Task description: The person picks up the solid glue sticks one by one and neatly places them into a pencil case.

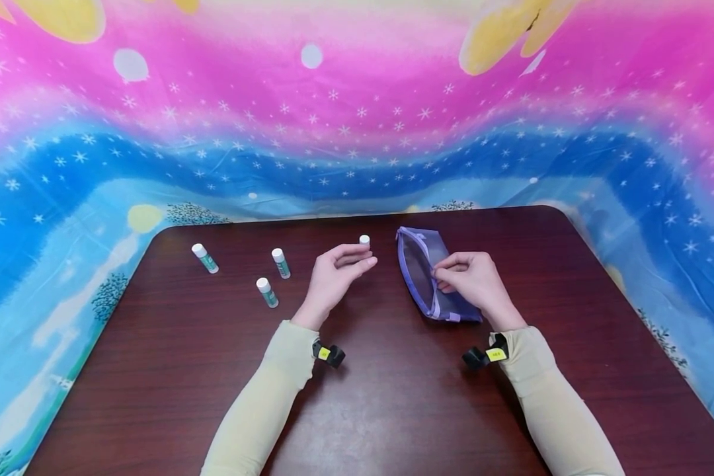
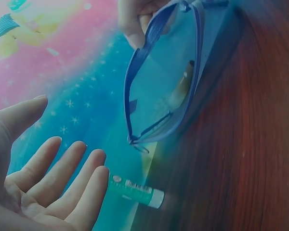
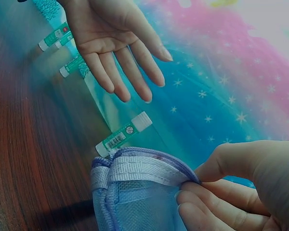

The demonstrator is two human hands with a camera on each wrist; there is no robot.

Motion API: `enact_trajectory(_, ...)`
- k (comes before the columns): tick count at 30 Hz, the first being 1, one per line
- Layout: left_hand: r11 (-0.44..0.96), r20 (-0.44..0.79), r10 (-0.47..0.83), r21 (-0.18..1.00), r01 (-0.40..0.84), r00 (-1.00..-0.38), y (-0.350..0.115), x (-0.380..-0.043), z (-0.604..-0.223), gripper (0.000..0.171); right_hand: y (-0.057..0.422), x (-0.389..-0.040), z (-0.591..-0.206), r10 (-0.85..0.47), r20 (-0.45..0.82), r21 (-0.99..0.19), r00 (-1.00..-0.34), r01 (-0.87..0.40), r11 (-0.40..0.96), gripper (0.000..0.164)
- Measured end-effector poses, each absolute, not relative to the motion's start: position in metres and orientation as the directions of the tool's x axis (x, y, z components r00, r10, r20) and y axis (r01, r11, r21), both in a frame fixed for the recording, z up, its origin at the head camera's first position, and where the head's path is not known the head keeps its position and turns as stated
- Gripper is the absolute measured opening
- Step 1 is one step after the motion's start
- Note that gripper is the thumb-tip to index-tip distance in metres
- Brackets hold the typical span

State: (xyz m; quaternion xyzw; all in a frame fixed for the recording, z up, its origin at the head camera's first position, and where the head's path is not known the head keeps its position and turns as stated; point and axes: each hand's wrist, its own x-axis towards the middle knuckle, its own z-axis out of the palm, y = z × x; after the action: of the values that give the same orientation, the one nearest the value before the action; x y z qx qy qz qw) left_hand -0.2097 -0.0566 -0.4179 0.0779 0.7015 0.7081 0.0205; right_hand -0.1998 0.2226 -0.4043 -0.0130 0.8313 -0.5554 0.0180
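My right hand [image 1: 476,281] pinches the rim of a purple mesh zip pouch [image 1: 458,301], fingers and thumb on its right side. The pouch's mouth gapes toward the left, as the left wrist view also shows along its zipper edge [image 2: 128,96]. My left hand [image 1: 336,274] hovers left of the pouch, fingers extended, thumb apart, nothing held. Just beyond its fingertips is a glue stick with a white cap [image 1: 365,240] and green label, mostly hidden by the hand in the head view. The right wrist view shows this glue stick [image 3: 123,134] in full, standing behind the pouch.
Three more white-capped glue sticks stand on the left of the dark wooden table [image 1: 369,410]: one far left [image 1: 205,258], one nearer the middle [image 1: 281,263], one in front [image 1: 268,293]. A colourful printed cloth [image 1: 357,152] hangs around the table's back and sides.
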Motion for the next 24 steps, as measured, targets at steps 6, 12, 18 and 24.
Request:
enact_trajectory(6, 0.010, 0.083, 0.095, 0.996, 0.084, -0.992, -0.064, -0.210, -0.418, 0.045, 0.222, -0.199, -0.403, -0.038, -0.022, -0.921, -0.999, 0.005, 0.389, 0.016)
enact_trajectory(12, 0.014, 0.088, 0.067, 0.996, 0.089, -0.994, -0.067, -0.212, -0.419, 0.044, 0.221, -0.197, -0.403, -0.046, -0.024, -0.922, -0.999, 0.004, 0.388, 0.018)
enact_trajectory(18, 0.017, 0.103, 0.041, 0.994, 0.104, -0.994, -0.068, -0.215, -0.422, 0.040, 0.222, -0.197, -0.404, -0.055, -0.024, -0.921, -0.998, 0.001, 0.390, 0.018)
enact_trajectory(24, 0.043, 0.110, 0.020, 0.993, 0.111, -0.994, -0.070, -0.218, -0.422, 0.044, 0.220, -0.197, -0.401, -0.067, -0.013, -0.927, -0.998, -0.013, 0.375, 0.020)
